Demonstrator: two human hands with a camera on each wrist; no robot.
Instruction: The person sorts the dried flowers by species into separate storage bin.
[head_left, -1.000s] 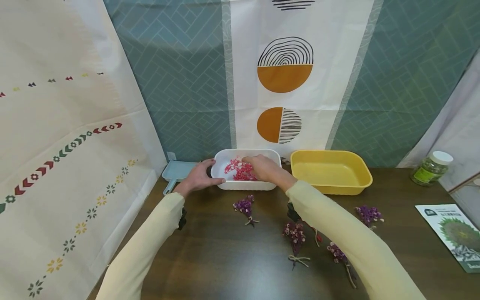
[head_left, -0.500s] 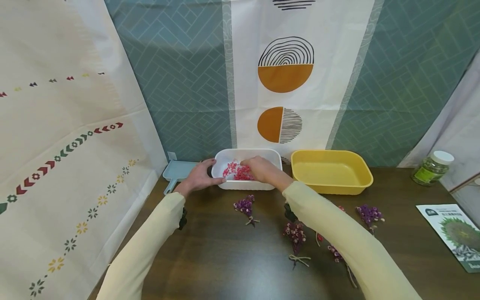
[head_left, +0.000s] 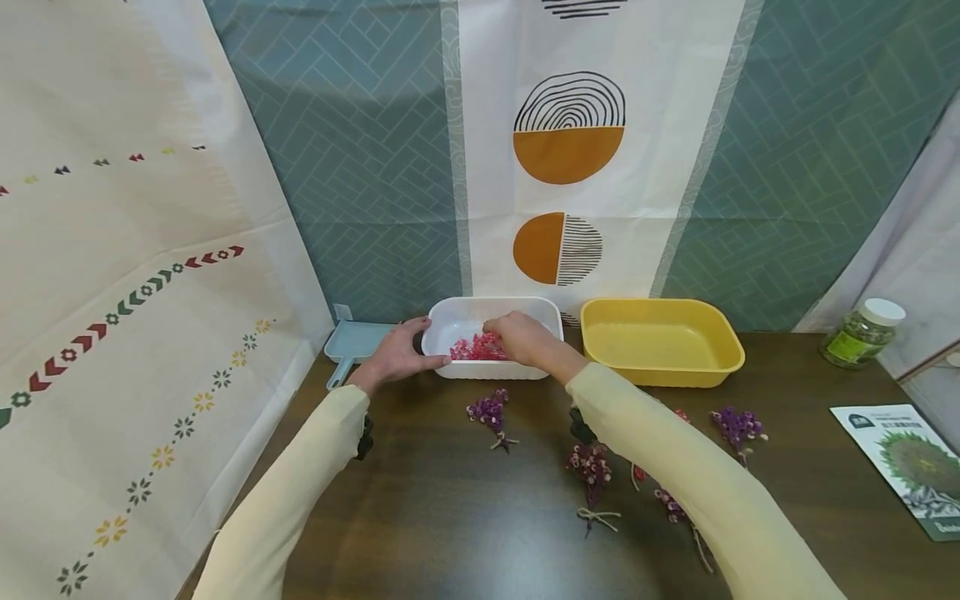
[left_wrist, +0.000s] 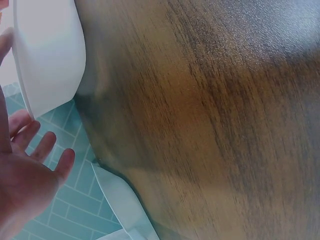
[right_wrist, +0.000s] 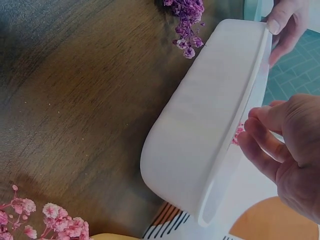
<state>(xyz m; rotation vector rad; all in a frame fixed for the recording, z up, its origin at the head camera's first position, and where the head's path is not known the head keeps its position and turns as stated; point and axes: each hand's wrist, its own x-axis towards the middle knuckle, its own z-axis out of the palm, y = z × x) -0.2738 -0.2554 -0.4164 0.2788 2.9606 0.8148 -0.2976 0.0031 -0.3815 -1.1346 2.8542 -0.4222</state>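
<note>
A white plastic tub [head_left: 491,370] stands at the back of the table, with a bunch of pink dried flowers [head_left: 477,348] low inside it. My left hand [head_left: 399,354] grips the tub's left end, thumb on the front rim. In the left wrist view its other fingers [left_wrist: 44,145] spread around the tub's corner. My right hand [head_left: 521,337] reaches over the front rim into the tub. Its fingers [right_wrist: 260,155] are curled together close to the pink flowers, in a pinch on the bunch; the stems are hidden from both views.
A yellow tub [head_left: 663,379] stands right of the white one. A pale blue dustpan [head_left: 360,340] lies at left. Purple bunches [head_left: 489,412], [head_left: 590,471] and others lie in front, some under my right forearm. A jar [head_left: 862,335] and sunflower packet [head_left: 903,467] are at right.
The pink flowers have sunk lower and flatter towards the tub's front wall. My right hand has shifted slightly, staying inside the tub. The left hand has kept its place.
</note>
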